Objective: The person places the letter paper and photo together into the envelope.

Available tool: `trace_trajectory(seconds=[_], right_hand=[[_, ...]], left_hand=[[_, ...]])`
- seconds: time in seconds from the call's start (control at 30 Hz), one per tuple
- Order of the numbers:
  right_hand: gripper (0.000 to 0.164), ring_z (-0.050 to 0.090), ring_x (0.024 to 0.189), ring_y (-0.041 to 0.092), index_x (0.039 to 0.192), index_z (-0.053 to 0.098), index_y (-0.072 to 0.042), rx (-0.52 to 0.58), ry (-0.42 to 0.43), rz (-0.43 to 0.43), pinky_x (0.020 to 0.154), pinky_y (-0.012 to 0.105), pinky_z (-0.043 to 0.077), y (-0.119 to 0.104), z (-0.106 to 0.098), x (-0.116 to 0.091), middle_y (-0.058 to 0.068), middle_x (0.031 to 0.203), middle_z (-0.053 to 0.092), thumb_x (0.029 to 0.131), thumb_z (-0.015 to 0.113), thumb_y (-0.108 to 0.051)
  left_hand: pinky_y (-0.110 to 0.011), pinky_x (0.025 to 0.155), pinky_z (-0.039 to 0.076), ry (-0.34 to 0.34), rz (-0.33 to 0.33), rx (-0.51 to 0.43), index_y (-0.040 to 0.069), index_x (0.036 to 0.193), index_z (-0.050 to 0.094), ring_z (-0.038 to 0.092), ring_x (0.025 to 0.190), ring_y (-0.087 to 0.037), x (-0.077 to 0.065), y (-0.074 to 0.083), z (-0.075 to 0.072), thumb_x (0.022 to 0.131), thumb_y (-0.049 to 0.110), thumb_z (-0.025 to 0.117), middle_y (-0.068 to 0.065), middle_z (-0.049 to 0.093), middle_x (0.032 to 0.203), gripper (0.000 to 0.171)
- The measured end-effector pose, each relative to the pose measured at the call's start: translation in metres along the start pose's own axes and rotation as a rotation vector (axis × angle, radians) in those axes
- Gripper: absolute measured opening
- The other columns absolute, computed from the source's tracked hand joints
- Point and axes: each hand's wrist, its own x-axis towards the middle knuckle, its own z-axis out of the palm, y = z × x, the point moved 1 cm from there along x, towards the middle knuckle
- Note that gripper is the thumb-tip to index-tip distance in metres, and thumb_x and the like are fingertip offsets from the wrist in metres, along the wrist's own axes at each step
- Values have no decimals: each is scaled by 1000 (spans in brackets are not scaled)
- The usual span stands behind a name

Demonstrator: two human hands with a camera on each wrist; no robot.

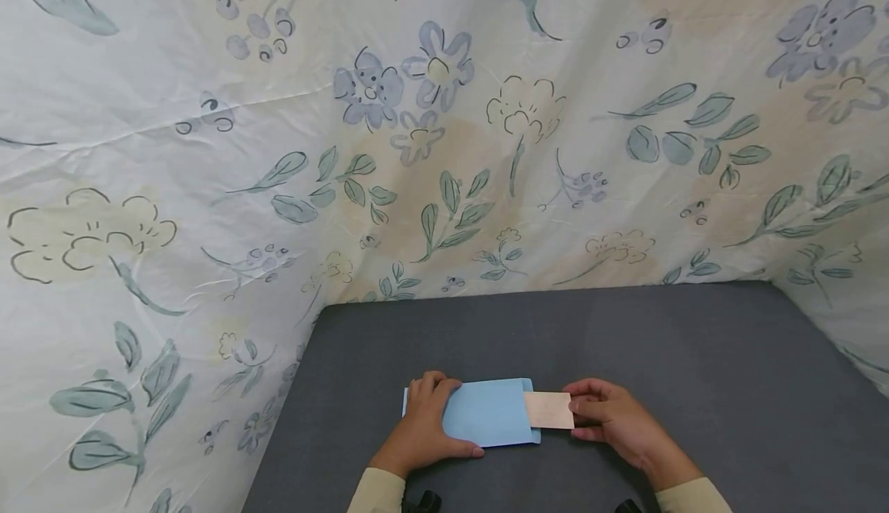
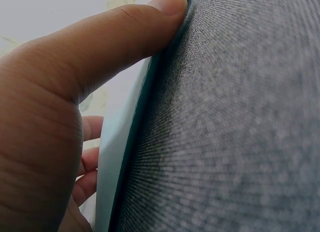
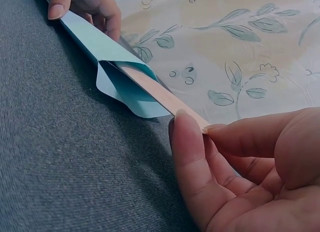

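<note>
A light blue paper envelope (image 1: pixel 489 413) lies on the grey surface, its mouth toward the right. My left hand (image 1: pixel 427 424) spans its left part and grips it, thumb along the near edge and fingers at the far edge. From the mouth sticks out a pale pink card (image 1: pixel 550 410), partly inside the envelope; how far in is hidden. My right hand (image 1: pixel 614 420) pinches the card's outer end between thumb and fingers. In the right wrist view the envelope's mouth (image 3: pixel 125 87) gapes around the card, its flap resting on the cloth.
The grey cloth-covered table (image 1: pixel 590 335) extends around both hands. A white fabric with printed flowers and leaves (image 1: pixel 444 212) hangs behind it and at both sides. Small black objects (image 1: pixel 427 502) show by the wrists at the bottom edge.
</note>
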Motion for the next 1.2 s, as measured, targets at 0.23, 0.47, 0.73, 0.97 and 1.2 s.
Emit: trace_trajectory(seconds=[0.23, 0.47, 0.73, 0.97, 1.2], right_hand=[[38, 66, 101, 30, 139, 57, 11, -1, -15, -11, 83, 46, 62, 0, 5, 1, 15, 115, 65, 108, 68, -7], [39, 66, 101, 30, 140, 56, 12, 7, -7, 0, 83, 45, 62, 0, 9, 4, 15, 115, 65, 108, 68, -7], [39, 67, 100, 30, 139, 58, 11, 9, 6, 4, 83, 46, 62, 1, 13, 7, 16, 116, 65, 106, 70, -7], [39, 68, 98, 30, 139, 57, 11, 8, -6, -6, 83, 46, 62, 1, 17, 8, 16, 115, 65, 106, 69, -6], [39, 68, 97, 31, 139, 57, 11, 3, -7, -8, 83, 45, 62, 1, 19, 9, 16, 114, 65, 107, 69, -7]], left_hand=[[-52, 97, 46, 5, 6, 5, 18, 148, 61, 36, 120, -24, 0, 2, -1, 66, 72, 97, 1, 45, 139, 105], [-51, 98, 46, -2, -3, -2, 20, 149, 60, 36, 121, -23, -1, 1, 0, 66, 75, 95, 3, 44, 140, 106], [-50, 97, 46, -3, 2, -4, 20, 150, 60, 35, 121, -22, -1, 0, -1, 67, 75, 95, 3, 44, 140, 106], [-50, 97, 46, -10, -4, 0, 21, 151, 59, 35, 121, -22, 0, 0, -1, 67, 76, 94, 3, 43, 140, 106], [-51, 97, 46, -10, 8, -4, 19, 150, 60, 35, 120, -24, 0, 0, -2, 67, 76, 95, 2, 44, 140, 106]])
